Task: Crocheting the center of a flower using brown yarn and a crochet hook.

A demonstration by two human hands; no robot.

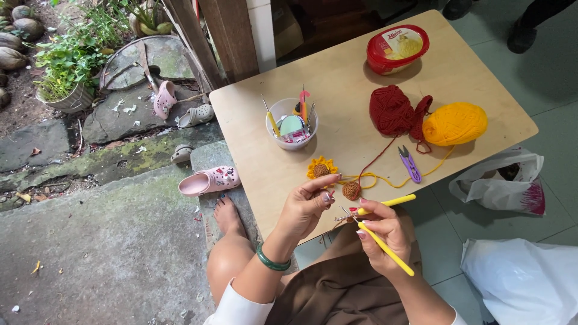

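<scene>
My left hand [307,204] pinches a small round brown crochet piece [351,191] at the near edge of the wooden table [253,114]. My right hand [385,232] holds two yellow-handled crochet hooks [385,250], their metal tips crossing near the brown piece. Red and yellow strands run from it back to a red yarn ball [394,111] and a yellow yarn ball [454,123]. A finished crochet sunflower [321,168] lies just beyond my left fingers.
Purple thread snips [410,164] lie by the yarn. A white cup [291,123] holds hooks and tools. A red-lidded tub [397,47] sits at the far edge. Plastic bags [506,180] lie on the floor at right; pink clogs [209,180] at left.
</scene>
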